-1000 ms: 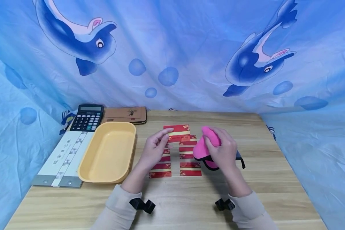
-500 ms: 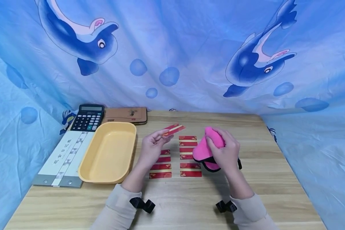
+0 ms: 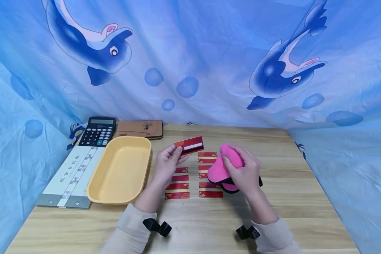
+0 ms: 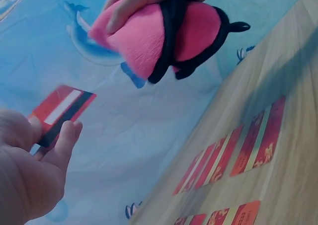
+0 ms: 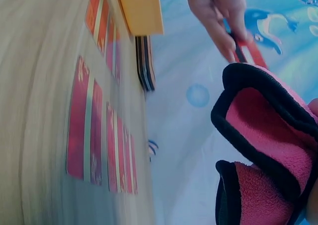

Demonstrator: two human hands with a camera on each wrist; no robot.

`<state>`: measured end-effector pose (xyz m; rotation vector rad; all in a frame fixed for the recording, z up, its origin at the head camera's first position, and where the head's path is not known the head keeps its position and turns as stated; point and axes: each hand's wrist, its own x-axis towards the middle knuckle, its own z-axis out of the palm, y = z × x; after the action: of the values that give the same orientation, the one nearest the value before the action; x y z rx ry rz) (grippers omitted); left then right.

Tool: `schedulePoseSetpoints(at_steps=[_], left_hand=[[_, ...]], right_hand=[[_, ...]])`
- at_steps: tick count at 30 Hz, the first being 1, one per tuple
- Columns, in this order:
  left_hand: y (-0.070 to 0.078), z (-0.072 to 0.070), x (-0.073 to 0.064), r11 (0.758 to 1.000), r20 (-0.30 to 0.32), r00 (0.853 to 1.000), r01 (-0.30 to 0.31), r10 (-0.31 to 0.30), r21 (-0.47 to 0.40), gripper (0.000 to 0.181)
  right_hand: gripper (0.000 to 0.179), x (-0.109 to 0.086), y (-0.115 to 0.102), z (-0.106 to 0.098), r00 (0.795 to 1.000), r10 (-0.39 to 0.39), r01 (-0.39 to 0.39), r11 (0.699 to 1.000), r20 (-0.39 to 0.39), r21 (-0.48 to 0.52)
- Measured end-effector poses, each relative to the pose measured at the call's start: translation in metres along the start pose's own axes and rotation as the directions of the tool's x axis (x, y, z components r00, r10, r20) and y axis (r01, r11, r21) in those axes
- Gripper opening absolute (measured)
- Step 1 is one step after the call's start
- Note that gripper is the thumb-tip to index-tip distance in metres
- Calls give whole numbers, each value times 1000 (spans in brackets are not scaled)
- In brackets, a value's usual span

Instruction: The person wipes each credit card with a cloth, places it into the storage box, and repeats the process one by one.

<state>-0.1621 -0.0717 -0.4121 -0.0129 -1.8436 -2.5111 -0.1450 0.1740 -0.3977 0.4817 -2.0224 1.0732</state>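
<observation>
My left hand (image 3: 167, 163) pinches a red card (image 3: 190, 145) by its near left corner, above the table. The card's back faces up, with a white strip and a dark stripe, plain in the left wrist view on the card (image 4: 64, 113). My right hand (image 3: 245, 169) grips a bunched pink cloth (image 3: 220, 168) with black edging and a small black loop (image 4: 240, 27). The cloth hangs just right of the held card, apart from it. Below lie two columns of red and gold cards, a left column (image 3: 177, 186) and a right column (image 3: 211, 194).
A yellow tray (image 3: 93, 197) stands left of the cards. Beside it are a white and grey book (image 3: 63, 180), a black calculator (image 3: 98, 132) and a brown wallet (image 3: 138, 128). A blue dolphin curtain (image 3: 190, 53) hangs behind the wooden table (image 3: 203, 229).
In my left hand the card has turned over, from its gold-banded face to its striped back. The right hand with the cloth has shifted slightly left and down.
</observation>
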Motion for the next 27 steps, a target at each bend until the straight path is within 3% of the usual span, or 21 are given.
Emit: schedulePoseSetpoints(at_steps=[6, 12, 15, 19, 22, 27], left_hand=[[-1, 10, -3, 997, 135, 989, 43, -52, 68, 32], [1, 17, -5, 993, 278, 960, 8, -39, 115, 32], [0, 20, -6, 987, 318, 948, -31, -21, 157, 35], [-2, 21, -9, 988, 340, 939, -12, -41, 152, 40], [-4, 21, -11, 993, 333, 941, 22, -60, 115, 40], [-1, 19, -12, 994, 302, 953, -20, -14, 107, 35]], right_hand=[[33, 3, -14, 19, 997, -68, 69, 997, 31, -31], [32, 7, -23, 40, 990, -132, 138, 972, 42, -190], [31, 4, -30, 49, 990, -137, 142, 970, 38, -200], [31, -1, -41, 57, 995, -91, 93, 993, 34, -74], [32, -2, -45, 56, 998, -62, 63, 998, 31, -6], [31, 1, -35, 45, 995, -104, 104, 992, 8, -66]])
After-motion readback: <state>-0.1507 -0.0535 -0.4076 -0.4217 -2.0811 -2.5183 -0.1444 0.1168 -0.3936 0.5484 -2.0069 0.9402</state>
